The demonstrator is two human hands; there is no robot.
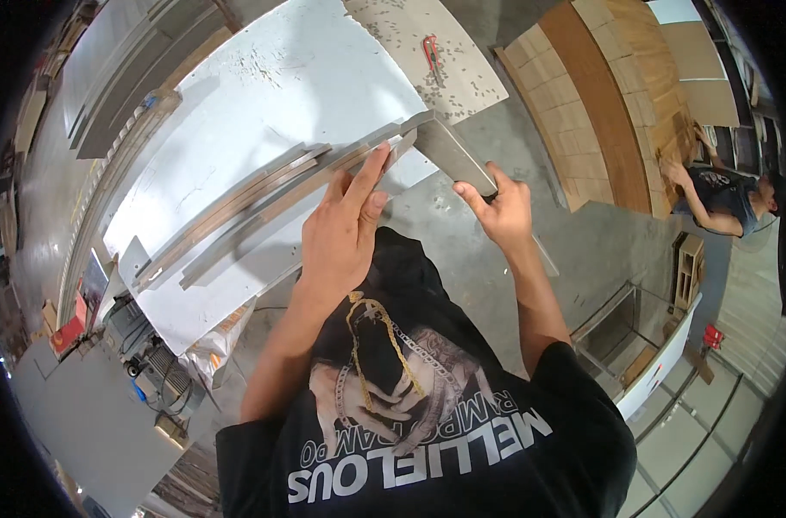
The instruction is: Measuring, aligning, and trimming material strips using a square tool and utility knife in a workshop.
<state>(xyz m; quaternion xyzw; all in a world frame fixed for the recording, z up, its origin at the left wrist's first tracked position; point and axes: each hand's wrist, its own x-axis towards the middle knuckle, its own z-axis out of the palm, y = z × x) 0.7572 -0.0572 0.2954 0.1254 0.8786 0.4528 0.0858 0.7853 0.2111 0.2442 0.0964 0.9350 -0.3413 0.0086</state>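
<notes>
My right hand (501,211) grips a flat grey board (455,157), its thumb on one face and its fingers at the outer edge. The board's far end meets the ends of long grey strips at a corner. My left hand (345,220) lies against a long grey-and-brown strip (276,207) near that end. Its fingers are stretched along the strip and the thumb stands apart. Several similar strips (238,198) lie beside it across a white tabletop (255,86). The undersides of my left fingers are hidden.
Red-handled pliers (430,53) lie on a speckled board (410,34) beyond the table. A motor-like machine (156,371) stands at lower left. To the right, a co-worker (725,194) touches a stack of wooden panels (600,104). A metal frame (622,332) stands below.
</notes>
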